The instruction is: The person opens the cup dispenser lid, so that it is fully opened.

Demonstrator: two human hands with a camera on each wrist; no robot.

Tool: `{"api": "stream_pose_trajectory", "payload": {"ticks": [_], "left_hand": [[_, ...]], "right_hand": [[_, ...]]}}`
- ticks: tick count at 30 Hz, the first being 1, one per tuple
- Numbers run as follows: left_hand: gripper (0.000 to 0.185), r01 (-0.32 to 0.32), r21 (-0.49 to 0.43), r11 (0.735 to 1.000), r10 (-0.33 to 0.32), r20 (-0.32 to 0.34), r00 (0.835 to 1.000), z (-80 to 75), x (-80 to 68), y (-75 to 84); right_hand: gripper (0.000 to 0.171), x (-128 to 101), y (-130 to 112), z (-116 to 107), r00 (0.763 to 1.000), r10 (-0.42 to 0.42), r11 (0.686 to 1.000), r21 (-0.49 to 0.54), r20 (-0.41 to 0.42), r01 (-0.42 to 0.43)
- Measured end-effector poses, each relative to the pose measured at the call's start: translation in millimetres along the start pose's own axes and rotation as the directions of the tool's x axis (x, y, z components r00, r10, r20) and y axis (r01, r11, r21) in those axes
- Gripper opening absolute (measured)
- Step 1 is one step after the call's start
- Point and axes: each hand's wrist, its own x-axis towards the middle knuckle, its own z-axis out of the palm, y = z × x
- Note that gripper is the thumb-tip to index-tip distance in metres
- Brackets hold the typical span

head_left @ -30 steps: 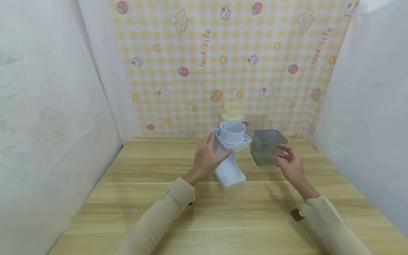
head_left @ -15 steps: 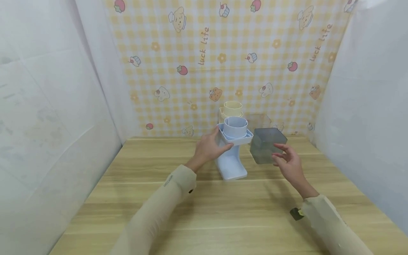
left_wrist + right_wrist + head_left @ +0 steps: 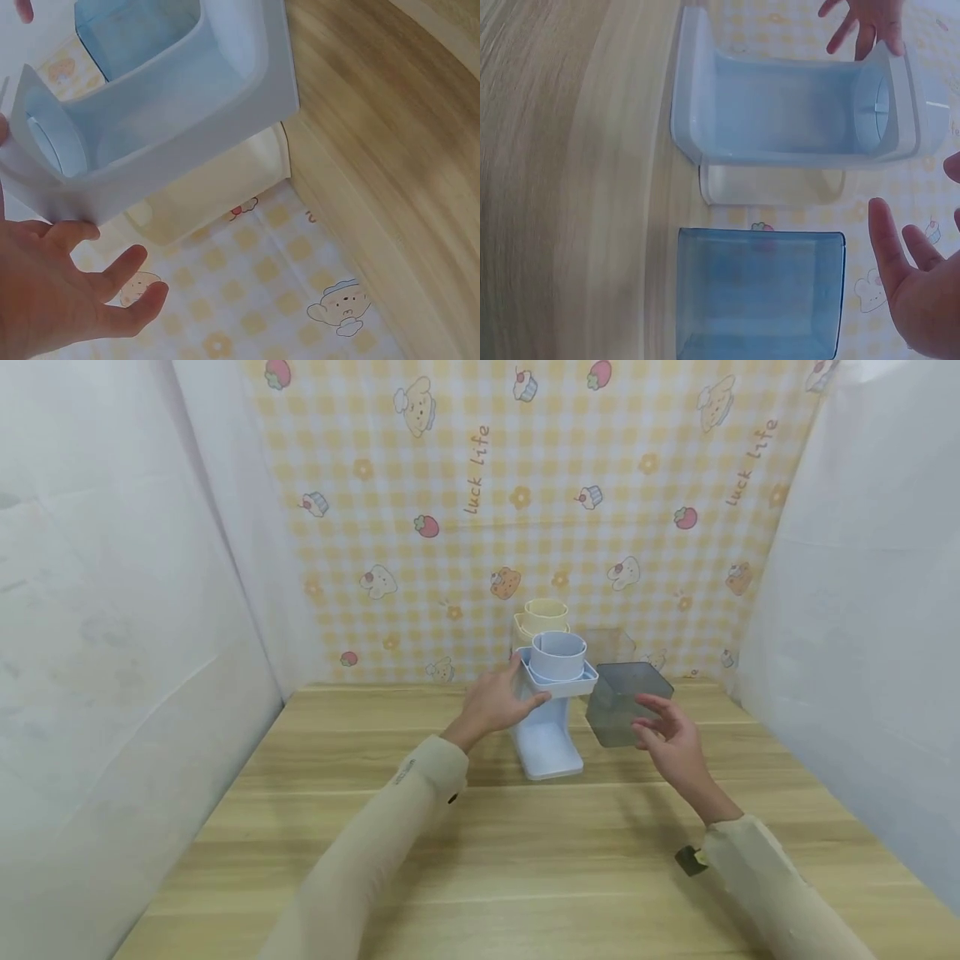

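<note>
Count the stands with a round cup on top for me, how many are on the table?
2. The light blue stand sits mid-table, its top held by the left hand; the cream stand stands directly behind it against the backdrop, mostly hidden. More could be hidden behind them.

The near half of the surface (image 3: 480,860) lies open. At the far middle, the blue holder (image 3: 551,718), grey bin (image 3: 622,702) and cream holder (image 3: 542,617) stand crowded together, leaving only narrow gaps.
</note>
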Motion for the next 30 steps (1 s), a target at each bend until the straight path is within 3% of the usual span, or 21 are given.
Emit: {"api": "stream_pose_trajectory", "payload": {"ticks": [18, 30], "left_hand": [[0.09, 0.033, -0.013, 0.999, -0.032, 0.063, 0.997, 4.5, 13.7, 4.8], [0.091, 0.048, -0.012, 0.999, -0.047, 0.066, 0.997, 7.7, 19.7, 7.1]], "right_hand": [[0.046, -2, -4, 0, 1.0, -0.02, 1.0, 0.016, 0.014, 0.02], [0.046, -2, -8, 5, 1.0, -0.014, 1.0, 0.005, 0.026, 0.014]]}}
